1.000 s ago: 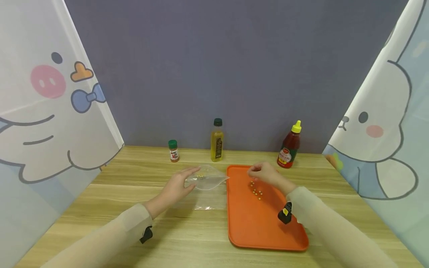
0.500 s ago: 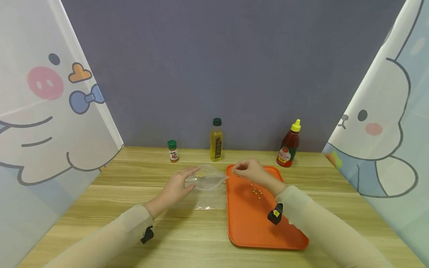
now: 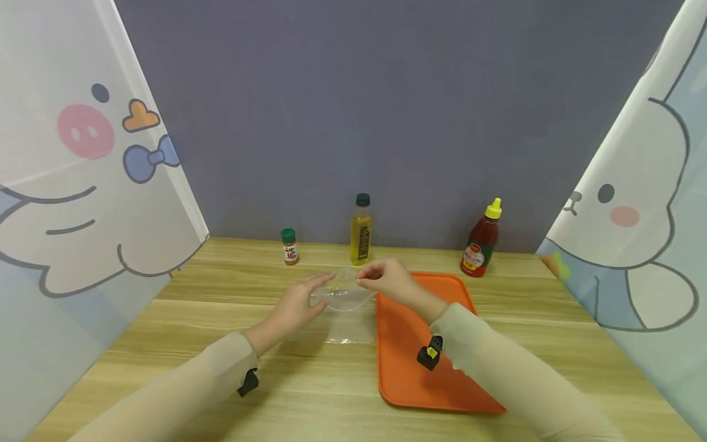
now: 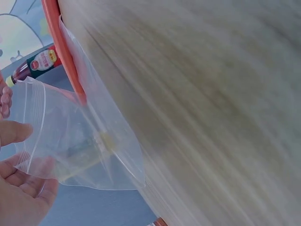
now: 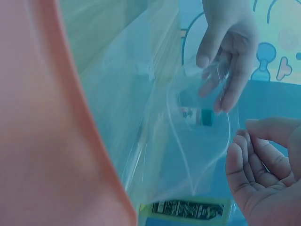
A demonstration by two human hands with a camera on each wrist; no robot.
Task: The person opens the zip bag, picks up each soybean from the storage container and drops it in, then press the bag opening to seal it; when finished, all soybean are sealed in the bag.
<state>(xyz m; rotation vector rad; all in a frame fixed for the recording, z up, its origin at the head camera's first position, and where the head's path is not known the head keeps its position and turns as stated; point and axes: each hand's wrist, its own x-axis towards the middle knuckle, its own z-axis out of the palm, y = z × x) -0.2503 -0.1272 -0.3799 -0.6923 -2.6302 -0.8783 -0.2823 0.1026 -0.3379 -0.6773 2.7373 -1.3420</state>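
Note:
A clear zip bag (image 3: 351, 301) lies on the wooden table, its mouth spread wide. My left hand (image 3: 295, 307) grips the mouth from the left, thumb on the near edge and fingers on the far one. Several small yellow beans (image 3: 334, 288) show inside. Over the bag's right side is my right hand (image 3: 389, 282), thumb and fingertips pinched together on a tiny bean that they mostly hide. In the right wrist view those fingertips (image 5: 248, 129) are close beside the bag's rim. The bag's zip strip (image 4: 34, 127) runs past my left thumb in the left wrist view.
An orange tray (image 3: 414, 374) stands right of the bag, partly covered by my right arm. Along the back are a green-capped spice jar (image 3: 290, 250), a bottle of yellow oil (image 3: 361, 236) and a red sauce bottle (image 3: 479, 242) with a yellow cap.
My right hand has moved left from above the tray to the bag's mouth, fingertips still pinched. The left hand keeps its grip on the bag. The tray's loose beans are now hidden behind my right arm.

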